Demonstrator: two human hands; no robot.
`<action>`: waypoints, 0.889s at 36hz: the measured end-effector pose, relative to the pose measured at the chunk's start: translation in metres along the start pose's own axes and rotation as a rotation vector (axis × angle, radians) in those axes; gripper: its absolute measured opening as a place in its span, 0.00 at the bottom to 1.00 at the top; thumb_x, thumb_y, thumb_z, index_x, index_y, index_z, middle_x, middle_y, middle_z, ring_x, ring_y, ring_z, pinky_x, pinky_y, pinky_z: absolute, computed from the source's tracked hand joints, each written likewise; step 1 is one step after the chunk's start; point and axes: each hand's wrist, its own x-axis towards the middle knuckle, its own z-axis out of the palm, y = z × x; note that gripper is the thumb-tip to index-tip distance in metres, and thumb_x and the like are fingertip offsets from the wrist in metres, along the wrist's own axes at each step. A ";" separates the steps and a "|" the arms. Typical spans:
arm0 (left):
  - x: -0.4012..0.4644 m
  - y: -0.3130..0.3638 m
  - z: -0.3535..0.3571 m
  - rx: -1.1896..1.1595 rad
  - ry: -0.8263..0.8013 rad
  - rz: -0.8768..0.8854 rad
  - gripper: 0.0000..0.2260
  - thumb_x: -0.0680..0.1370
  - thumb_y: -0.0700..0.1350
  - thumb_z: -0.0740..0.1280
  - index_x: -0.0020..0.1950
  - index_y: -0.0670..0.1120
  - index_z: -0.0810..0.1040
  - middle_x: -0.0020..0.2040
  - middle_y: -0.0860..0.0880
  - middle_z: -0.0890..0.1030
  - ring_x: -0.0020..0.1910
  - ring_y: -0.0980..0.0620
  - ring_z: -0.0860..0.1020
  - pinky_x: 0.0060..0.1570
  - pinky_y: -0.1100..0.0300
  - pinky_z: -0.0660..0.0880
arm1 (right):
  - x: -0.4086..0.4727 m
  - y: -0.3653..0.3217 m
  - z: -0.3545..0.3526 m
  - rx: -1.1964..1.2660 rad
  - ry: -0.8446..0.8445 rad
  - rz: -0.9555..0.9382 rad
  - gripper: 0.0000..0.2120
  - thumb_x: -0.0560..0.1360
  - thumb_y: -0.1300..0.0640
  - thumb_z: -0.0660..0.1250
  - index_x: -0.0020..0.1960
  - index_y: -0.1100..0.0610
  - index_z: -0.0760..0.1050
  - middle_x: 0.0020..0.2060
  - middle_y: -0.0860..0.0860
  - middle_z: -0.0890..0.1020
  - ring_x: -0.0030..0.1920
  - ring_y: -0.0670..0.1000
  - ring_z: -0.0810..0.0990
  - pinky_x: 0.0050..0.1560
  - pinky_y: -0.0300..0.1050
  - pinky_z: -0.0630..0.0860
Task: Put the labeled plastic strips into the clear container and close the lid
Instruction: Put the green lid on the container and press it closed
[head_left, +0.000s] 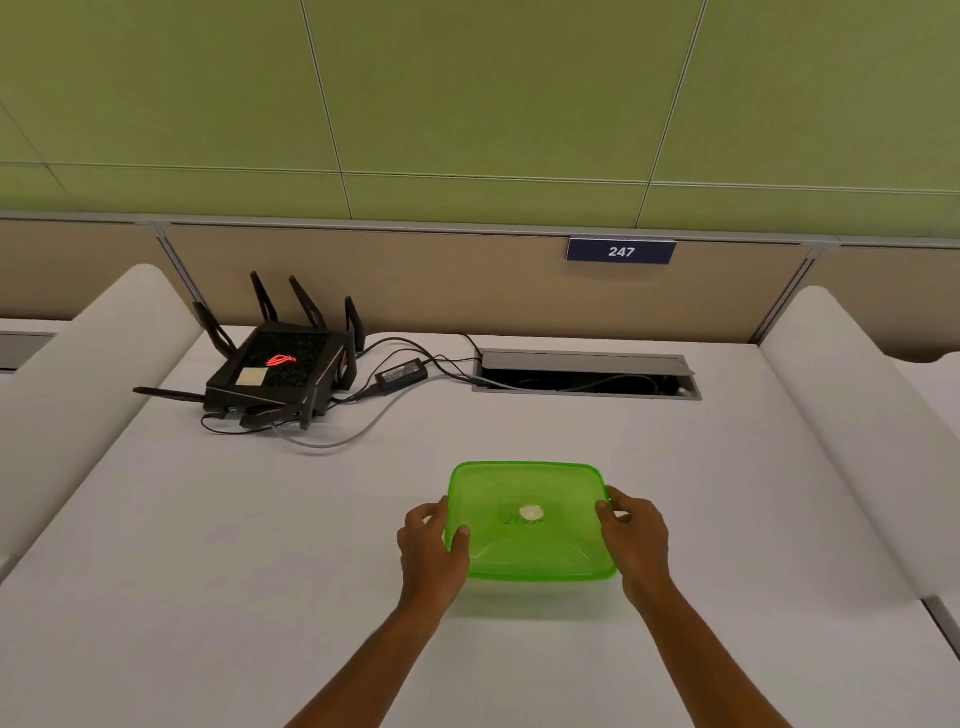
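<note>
White table, bare at front. Black router, far left, cabled. Container under green lid, near centre on table. Left hand, right hand: each clasping a lid edge, thumbs on top.

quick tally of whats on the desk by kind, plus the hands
Hands: 2, left hand and right hand, both gripping the lid
Green lid: 1
Black router: 1
Power adapter: 1
Total: 5
No strips visible.
</note>
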 end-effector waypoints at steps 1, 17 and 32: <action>0.000 -0.001 0.001 -0.014 -0.009 -0.004 0.23 0.80 0.41 0.69 0.75 0.46 0.74 0.67 0.43 0.72 0.68 0.41 0.71 0.69 0.47 0.71 | 0.001 0.000 0.000 0.002 0.000 -0.002 0.16 0.80 0.58 0.70 0.67 0.55 0.81 0.56 0.55 0.81 0.43 0.48 0.78 0.59 0.49 0.76; -0.003 -0.008 0.000 -0.160 -0.087 -0.041 0.26 0.83 0.46 0.66 0.80 0.49 0.65 0.60 0.44 0.73 0.56 0.46 0.77 0.62 0.50 0.76 | 0.001 0.011 0.000 -0.023 0.001 -0.040 0.16 0.79 0.59 0.70 0.66 0.57 0.81 0.54 0.56 0.79 0.40 0.45 0.76 0.55 0.47 0.74; -0.011 -0.021 -0.008 -0.475 -0.153 -0.236 0.16 0.82 0.47 0.69 0.70 0.51 0.79 0.48 0.44 0.76 0.46 0.51 0.78 0.43 0.55 0.85 | -0.009 0.020 -0.039 0.117 -0.295 0.194 0.07 0.74 0.56 0.78 0.51 0.53 0.85 0.41 0.61 0.86 0.37 0.53 0.81 0.39 0.48 0.81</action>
